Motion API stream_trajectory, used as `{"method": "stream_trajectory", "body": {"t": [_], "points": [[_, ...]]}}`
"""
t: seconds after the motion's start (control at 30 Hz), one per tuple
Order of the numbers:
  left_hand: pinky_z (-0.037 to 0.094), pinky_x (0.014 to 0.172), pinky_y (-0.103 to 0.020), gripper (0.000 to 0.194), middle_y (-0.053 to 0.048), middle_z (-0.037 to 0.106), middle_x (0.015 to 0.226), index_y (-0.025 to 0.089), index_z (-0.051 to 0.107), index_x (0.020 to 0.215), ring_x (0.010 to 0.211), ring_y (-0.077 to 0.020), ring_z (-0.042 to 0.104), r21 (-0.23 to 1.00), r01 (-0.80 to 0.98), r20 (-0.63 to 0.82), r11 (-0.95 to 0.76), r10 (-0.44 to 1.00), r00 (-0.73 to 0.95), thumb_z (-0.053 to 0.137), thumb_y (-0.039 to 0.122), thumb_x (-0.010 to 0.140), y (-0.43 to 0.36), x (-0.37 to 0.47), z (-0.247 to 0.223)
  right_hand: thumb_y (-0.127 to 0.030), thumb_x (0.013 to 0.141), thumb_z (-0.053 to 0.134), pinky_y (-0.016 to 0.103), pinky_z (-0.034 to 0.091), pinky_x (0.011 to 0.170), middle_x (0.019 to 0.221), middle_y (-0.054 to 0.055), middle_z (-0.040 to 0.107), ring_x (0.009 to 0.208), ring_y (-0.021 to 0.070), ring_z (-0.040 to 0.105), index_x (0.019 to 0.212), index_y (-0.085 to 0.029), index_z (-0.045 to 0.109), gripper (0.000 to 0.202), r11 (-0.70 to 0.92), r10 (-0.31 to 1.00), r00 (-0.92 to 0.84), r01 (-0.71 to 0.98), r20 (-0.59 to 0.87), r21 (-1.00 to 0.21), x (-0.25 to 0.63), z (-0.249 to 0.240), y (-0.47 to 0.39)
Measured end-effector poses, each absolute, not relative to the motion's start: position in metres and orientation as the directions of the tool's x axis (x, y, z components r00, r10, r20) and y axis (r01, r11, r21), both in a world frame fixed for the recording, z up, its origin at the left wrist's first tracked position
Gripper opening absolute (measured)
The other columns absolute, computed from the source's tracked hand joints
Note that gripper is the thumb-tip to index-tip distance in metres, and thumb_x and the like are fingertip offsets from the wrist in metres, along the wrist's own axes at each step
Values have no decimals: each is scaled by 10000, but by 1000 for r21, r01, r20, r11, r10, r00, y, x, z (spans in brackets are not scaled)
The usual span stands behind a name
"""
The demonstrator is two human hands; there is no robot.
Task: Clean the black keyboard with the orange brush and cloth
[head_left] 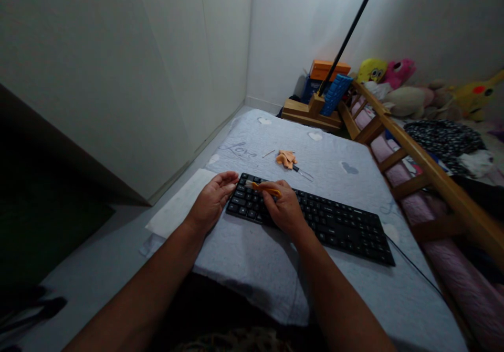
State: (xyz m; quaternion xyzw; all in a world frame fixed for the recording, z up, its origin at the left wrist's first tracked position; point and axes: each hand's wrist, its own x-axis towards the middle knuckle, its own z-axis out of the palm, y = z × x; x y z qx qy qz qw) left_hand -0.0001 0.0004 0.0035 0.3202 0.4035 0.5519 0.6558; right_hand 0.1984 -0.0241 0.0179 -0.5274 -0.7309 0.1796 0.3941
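Note:
A black keyboard (333,220) lies at a slant on the cloth-covered table. My right hand (284,207) is over its left part, closed around the orange handle of a small brush (262,186). The brush's pale bristles point left, at the keys near the upper left corner. My left hand (212,197) steadies the keyboard's left end, its thumb and fingers against that edge; the fingertips are partly hidden. Beyond the keyboard lie a crumpled orange cloth (286,159), a thin tool with a black part and metal prongs (303,173), and a small thin stick (268,153).
A white sheet or pad (177,202) lies at the table's left edge. The keyboard's cable (417,268) runs off to the right. A wooden bed rail (429,157) borders the right side, with plush toys behind. A lamp stand (346,37) rises at the back; a pale cabinet (157,79) stands left.

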Motion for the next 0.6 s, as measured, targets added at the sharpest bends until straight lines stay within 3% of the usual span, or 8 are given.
{"method": "stream_trajectory", "body": {"t": [0.2,0.4,0.6], "points": [[414,1107,-365,349,-71,673,1124,170,682,1013,1148,-209,618,856,-480,-179,192,981,73,792,205,684,1,0,3,-182,850,550,354,492,829,824,52,679,851,223,622,895,-230,727,188,351,901,-15,614,434,-707,202,25,-29],[399,1118,-355,390,-68,669,1134,170,683,1036,1160,-203,610,852,-485,-186,196,980,69,807,214,669,0,1,3,-251,913,552,363,499,885,941,50,730,909,212,667,1022,-224,720,202,375,913,-49,487,404,-789,196,20,-26],[400,1130,-399,373,-70,671,1114,176,698,1002,1183,-230,605,859,-477,-191,187,981,40,814,213,649,0,2,3,-285,937,591,369,501,937,1028,71,740,984,221,672,1033,-224,733,182,355,926,-79,513,369,-782,187,18,-17]]}}
